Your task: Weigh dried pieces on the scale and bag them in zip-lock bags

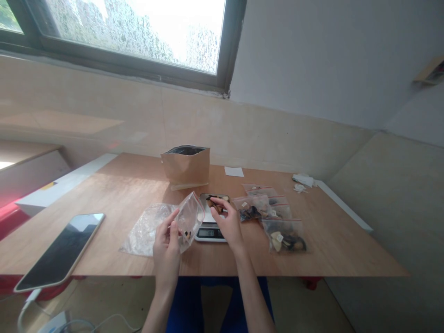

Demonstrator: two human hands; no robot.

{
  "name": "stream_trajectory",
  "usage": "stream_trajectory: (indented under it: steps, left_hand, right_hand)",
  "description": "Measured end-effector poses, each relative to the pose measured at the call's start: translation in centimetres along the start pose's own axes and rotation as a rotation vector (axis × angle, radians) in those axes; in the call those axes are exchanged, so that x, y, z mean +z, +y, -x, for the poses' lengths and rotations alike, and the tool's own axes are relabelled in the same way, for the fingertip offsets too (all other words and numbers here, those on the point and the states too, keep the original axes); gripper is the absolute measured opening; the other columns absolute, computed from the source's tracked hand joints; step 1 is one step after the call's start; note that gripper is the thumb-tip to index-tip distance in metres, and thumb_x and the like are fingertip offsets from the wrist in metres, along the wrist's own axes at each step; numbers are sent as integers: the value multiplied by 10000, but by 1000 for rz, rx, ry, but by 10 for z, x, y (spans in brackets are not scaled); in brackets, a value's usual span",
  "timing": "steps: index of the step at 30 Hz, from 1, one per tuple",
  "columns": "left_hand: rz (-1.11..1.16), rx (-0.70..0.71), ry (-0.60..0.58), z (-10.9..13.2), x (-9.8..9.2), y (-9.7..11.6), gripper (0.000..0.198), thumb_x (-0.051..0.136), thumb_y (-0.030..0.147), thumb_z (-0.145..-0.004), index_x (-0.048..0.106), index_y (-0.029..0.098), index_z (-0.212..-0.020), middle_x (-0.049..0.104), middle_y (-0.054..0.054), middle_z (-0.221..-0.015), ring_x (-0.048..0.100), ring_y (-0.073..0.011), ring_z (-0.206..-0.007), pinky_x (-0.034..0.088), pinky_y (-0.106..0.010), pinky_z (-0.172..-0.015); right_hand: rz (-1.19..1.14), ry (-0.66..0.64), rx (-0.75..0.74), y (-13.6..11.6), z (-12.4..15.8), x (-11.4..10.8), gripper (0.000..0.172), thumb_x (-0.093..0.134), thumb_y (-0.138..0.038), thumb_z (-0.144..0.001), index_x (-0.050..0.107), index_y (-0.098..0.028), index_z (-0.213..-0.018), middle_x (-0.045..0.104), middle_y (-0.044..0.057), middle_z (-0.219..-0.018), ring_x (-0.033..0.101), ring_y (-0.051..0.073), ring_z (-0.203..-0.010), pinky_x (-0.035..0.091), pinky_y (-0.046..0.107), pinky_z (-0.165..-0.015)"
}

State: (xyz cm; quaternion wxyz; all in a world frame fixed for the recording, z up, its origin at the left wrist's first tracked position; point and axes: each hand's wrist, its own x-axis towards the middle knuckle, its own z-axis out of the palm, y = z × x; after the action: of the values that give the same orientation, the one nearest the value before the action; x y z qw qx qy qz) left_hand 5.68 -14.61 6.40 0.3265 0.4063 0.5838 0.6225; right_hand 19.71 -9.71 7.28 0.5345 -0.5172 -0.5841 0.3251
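My left hand (167, 243) grips a clear zip bag (189, 219), tilted with its mouth towards the scale; a few small dark pieces lie low inside it. Over the pan of a small digital kitchen scale (211, 234), my right hand (225, 219) has its fingers closed at some brown dried pieces (214, 201). Whether a piece is pinched between the fingertips or only touched is hard to make out. More pale and brown pieces rest on the pan. The scale's display is lit, but its digits are too small to read.
Filled zip bags (284, 238) lie right of the scale. A brown stand-up pouch (187, 169) stands open behind it. Crumpled clear plastic (144, 231) lies left, beyond it a phone (64, 249) with a cable over the table edge. White paper (234, 171) lies near the wall.
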Motion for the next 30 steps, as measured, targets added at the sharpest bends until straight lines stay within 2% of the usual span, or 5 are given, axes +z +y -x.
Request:
stream_trajectory:
  steps: [6, 11, 22, 26, 30]
  left_hand:
    - [-63, 27, 6, 6, 7, 5, 431, 451, 467, -823, 595, 207, -1135, 569, -37, -877, 534, -146, -744, 463, -275, -750]
    - [-70, 16, 30, 10, 10, 6, 427, 438, 450, -839, 567, 223, -1177, 576, -38, -901, 541, -152, -771, 445, -311, -819]
    - [100, -64, 56, 9, 6, -1, 515, 491, 499, -796, 544, 183, -1199, 546, 0, -714, 528, -133, -634, 463, -279, -669]
    - [98, -56, 75, 6, 4, -2, 485, 504, 474, -795, 561, 184, -1180, 526, 15, -682, 523, -122, -641, 461, -258, -681]
    - [110, -75, 74, 6, 4, -1, 487, 513, 465, -791, 559, 178, -1182, 543, 6, -710, 529, -119, -643, 468, -256, -674]
  right_hand:
    - [-344, -220, 159, -36, 5, 8, 298, 603, -298, -748, 643, -173, -1015, 653, 72, -1038, 603, 164, -905, 503, 263, -732]
    - [-235, -258, 275, -33, 3, 20, 270, 590, -327, -766, 637, -136, -951, 663, 90, -946, 628, 159, -796, 523, 263, -657]
    - [-145, -269, 23, -17, -7, 16, 239, 437, -268, -859, 639, -171, -942, 674, 63, -998, 617, 155, -944, 469, 298, -864]
    - [236, -1, -109, 13, -29, 5, 236, 440, -234, -840, 623, -171, -976, 633, 86, -1061, 563, 184, -1031, 428, 344, -912]
    - [658, -88, -147, 51, -46, -3, 433, 565, -307, -789, 524, -189, -1204, 437, 130, -1344, 376, 269, -1250, 318, 447, -1002]
